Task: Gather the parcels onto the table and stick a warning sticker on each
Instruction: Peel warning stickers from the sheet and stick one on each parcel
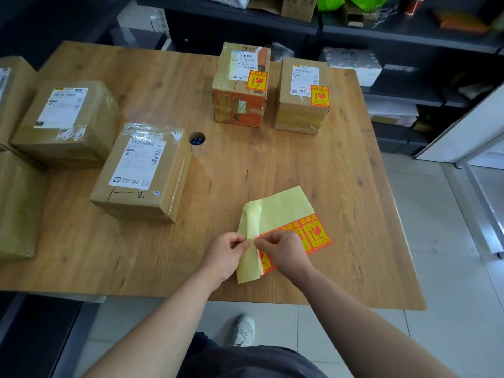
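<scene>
Dark shelving stacked with boxes and bags runs behind a wooden desk, with pale floor tiles off to the right hand's side. Near the front edge of the desk, both hands work at a sheet of warning stickers. The left hand is closed in a pinch on the yellow backing paper, which is curled up and folded back just beyond its fingertips. The right hand, touching the left at the fingertips, is closed in a pinch on the edge of a red and yellow sticker that is partly lifted from the sheet. More stickers lie flat on the sheet just right of the right hand. Well beyond the hands, at the far edge, stand two parcels side by side: an orange-brown box and a plain brown box, each bearing a warning sticker on top beside its shipping label. Left of the left hand and a little farther away sits a taped brown parcel with only a white label. Farther left still is another labelled parcel, with more brown boxes at the desk's left edge. A white shoe shows on the floor below the hands.
</scene>
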Available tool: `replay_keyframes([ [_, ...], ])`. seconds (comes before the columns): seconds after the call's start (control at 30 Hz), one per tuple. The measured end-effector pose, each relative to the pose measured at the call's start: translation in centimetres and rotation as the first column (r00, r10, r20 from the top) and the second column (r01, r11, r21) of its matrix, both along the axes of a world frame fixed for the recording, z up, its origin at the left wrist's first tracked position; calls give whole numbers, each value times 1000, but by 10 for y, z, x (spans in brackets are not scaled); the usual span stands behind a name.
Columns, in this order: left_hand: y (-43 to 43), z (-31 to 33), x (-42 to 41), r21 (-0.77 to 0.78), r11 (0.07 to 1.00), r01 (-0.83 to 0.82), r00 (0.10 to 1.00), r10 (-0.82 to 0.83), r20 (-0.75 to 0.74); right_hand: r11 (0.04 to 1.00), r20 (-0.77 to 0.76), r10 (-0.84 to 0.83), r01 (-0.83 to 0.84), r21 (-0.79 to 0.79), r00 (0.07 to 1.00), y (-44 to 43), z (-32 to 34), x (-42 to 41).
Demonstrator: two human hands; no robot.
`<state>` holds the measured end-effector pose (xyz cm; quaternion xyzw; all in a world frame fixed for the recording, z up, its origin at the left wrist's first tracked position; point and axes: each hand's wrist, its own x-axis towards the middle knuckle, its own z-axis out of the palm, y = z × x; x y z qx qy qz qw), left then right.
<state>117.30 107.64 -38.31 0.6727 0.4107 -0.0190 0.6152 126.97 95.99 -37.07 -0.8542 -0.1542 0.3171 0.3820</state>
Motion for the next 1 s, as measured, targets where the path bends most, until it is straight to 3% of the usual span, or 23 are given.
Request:
replay_keyframes([
  [0.17, -3, 2, 0, 66, 996, 56, 998, -57, 15, 995, 68, 89, -86, -57, 994, -1, 1, 3],
  [0.3, -1, 5, 1, 354, 931, 84, 996, -74, -41, 998, 43, 40, -37, -60, 998, -2, 0, 7],
  [0.43, 6, 5, 2, 508, 852, 129, 989, -77, -123, 998, -8, -25, 25, -50, 1000, -8, 3, 14],
  [0.6, 14, 0, 7, 592, 768, 244, 959, -103, -263, 994, -68, -107, 105, -38, 992, -17, 8, 22],
  [0.77, 19, -1, 10, 650, 696, 307, 942, -124, -312, 976, -121, -216, 216, -12, 969, -28, 14, 30],
  [1.0, 20, 14, 17, 714, 590, 377, 916, -125, -381, 926, -82, -368, 373, 59, 926, -38, 25, 38],
])
